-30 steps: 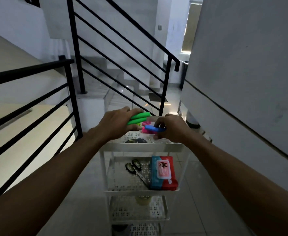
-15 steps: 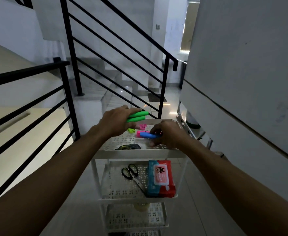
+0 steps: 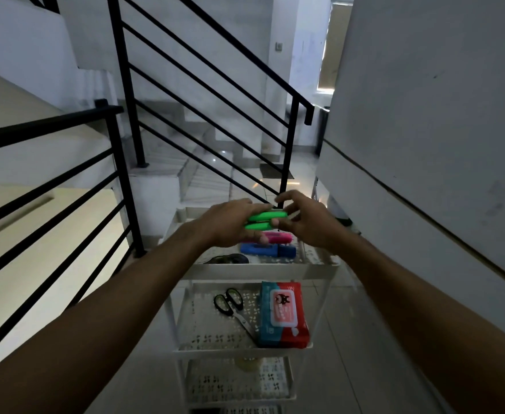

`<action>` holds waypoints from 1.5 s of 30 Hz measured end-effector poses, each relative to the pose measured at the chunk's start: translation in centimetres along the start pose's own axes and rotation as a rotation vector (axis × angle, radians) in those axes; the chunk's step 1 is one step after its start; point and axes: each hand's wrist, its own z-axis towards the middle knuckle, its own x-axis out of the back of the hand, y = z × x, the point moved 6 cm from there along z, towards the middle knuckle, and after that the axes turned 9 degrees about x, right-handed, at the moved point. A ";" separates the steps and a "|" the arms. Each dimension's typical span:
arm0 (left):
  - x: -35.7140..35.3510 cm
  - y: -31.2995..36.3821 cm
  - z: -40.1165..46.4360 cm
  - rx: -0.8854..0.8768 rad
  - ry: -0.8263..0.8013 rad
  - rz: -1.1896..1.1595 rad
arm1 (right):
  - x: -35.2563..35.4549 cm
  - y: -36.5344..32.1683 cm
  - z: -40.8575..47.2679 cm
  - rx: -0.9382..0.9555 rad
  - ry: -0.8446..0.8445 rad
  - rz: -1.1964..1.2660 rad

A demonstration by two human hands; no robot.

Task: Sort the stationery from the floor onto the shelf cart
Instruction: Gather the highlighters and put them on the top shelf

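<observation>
Meanwhile the right hand (image 3: 308, 222) had left the blue marker (image 3: 267, 250) and pinched the two bright green markers' (image 3: 263, 221) tips. Her left hand (image 3: 230, 225) gripped their other ends.

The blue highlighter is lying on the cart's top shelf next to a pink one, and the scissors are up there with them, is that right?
Not quite. The blue highlighter does lie on the top shelf beside the pink highlighter, but the scissors are on the second shelf down, next to the wipes pack. The head view shows it.

On the shelf cart (image 3: 263, 271) top tier, two markers (image 3: 267, 248) lie side by side below the hands (image 3: 275, 222); scissors (image 3: 233, 306) lie left of a wipes pack (image 3: 282, 315) one tier down.
</observation>
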 end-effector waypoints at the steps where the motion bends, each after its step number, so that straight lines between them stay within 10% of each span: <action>1: -0.3 0.2 -0.1 -0.003 -0.034 -0.006 | -0.2 0.0 -0.1 0.002 -0.039 -0.052; 7: -0.4 0.4 -0.2 0.015 -0.067 -0.128 | -2.0 0.2 -1.1 -0.015 -0.242 -0.118; 45: -1.2 -2.1 -2.3 0.098 -0.078 -0.211 | -4.0 0.3 -1.0 0.016 -0.206 -0.400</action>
